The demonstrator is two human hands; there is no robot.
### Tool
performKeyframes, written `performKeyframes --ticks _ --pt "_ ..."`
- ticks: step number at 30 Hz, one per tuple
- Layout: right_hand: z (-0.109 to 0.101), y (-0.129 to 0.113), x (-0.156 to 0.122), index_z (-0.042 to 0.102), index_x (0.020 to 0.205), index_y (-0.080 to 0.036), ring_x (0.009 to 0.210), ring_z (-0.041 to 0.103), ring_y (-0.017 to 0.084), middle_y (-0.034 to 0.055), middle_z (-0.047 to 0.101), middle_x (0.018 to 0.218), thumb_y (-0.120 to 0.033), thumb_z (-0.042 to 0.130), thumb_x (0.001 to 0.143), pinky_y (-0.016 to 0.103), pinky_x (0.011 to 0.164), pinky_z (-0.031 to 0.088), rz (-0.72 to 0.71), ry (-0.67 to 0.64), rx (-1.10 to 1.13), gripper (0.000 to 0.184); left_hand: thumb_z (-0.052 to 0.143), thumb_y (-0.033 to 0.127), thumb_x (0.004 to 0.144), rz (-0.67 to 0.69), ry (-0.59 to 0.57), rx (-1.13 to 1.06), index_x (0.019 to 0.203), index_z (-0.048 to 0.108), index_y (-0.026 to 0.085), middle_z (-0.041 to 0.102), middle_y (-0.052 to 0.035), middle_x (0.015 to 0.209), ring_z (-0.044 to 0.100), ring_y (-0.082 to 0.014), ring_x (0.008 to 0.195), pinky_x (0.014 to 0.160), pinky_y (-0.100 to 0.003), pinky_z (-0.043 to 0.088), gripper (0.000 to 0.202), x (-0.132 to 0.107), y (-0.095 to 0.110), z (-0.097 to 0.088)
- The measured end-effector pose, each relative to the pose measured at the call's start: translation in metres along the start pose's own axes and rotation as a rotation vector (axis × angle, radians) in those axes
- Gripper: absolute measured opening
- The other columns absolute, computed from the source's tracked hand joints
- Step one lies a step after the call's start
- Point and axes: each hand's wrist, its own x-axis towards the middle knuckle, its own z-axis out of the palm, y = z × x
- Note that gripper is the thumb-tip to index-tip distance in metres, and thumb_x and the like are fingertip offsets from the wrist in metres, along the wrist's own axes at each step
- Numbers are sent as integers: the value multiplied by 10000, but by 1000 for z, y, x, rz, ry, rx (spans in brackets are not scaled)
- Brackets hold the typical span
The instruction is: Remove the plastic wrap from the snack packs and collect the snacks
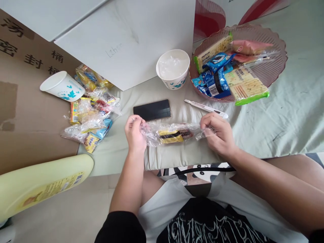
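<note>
A clear plastic bag (152,137) is stretched between my two hands just above the cloth-covered surface. Inside it lie a yellow-and-black snack packet (171,136) and something reddish-brown beside it. My left hand (136,132) is closed around the bag's left end. At the right end, my right hand (218,132) pinches the gathered plastic. Behind the bag lies a black smartphone (152,110), close to my left hand. A white pen-shaped cutter or similar slim tool (206,108) rests just beyond my right hand.
A pink scalloped plate (274,69) holds several wrapped biscuits and snacks. Beside it stands a paper cup (174,82) with clear plastic inside. At left, another paper cup (63,87) tilts over a pile of bagged snacks (92,114). Cartons (32,101) and a yellow bottle (50,182) border the left.
</note>
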Motion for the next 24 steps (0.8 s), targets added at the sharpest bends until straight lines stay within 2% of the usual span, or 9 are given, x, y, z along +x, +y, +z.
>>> performKeyframes --ticks 2,4,7,10,13,14,16,19,24 --pt "-3 0 0 557 769 -237 765 590 189 17 597 809 -108 499 809 352 709 480 15 17 -46 147 678 277 758 41 78 76 740 552 199 479 72 527 416 -69 412 428 -195 334 149 3 -1 -3" --pt "-5 1 2 601 837 -241 855 633 212 35 645 907 -96 500 781 388 785 515 32 36 -99 186 652 289 794 175 66 167 826 584 200 560 48 619 505 -83 488 500 -207 413 117 2 -2 -5" --pt "-7 0 3 631 1115 -247 1138 633 278 88 654 1217 -117 505 786 465 934 523 -1 12 -116 376 624 363 853 413 -189 350 965 634 198 692 -46 917 667 -166 828 754 -292 531 200 -4 -2 -5" --pt "-6 -3 -4 515 1356 -267 1320 533 344 120 555 1406 -177 544 798 536 987 505 -163 0 -147 566 685 394 827 498 -516 634 1066 654 193 706 -85 1053 654 -222 986 859 -345 513 314 -14 -1 0" --pt "-2 -10 -19 575 1211 -339 1128 631 315 74 650 1174 -164 600 773 513 902 526 -408 101 -268 472 678 399 847 457 -657 847 976 675 194 696 -49 880 634 -202 842 798 -330 479 242 -22 -2 7" --pt "-1 -13 -24 593 1129 -340 995 663 279 53 672 1039 -150 599 777 475 835 539 -473 64 -264 400 657 400 865 432 -654 880 922 674 194 680 -39 833 619 -190 799 764 -318 465 214 -24 -2 9" --pt "4 -17 -33 583 1062 -310 732 645 206 15 652 806 -121 558 818 384 671 532 -513 -171 -195 310 618 387 887 373 -606 892 825 652 194 643 -23 765 580 -166 726 699 -294 433 206 -27 -2 11" --pt "12 -20 -36 518 1179 -252 634 632 174 14 672 778 -106 485 890 321 560 515 -283 -462 -138 326 601 379 894 194 -540 766 743 607 193 570 10 659 511 -133 630 620 -267 390 239 -32 1 12" --pt "12 -17 -24 471 1218 -233 902 730 205 89 696 1051 -248 510 949 332 718 621 253 -357 17 273 695 425 815 -290 -600 259 693 587 177 582 16 643 504 -109 578 555 -236 382 297 -32 7 10"
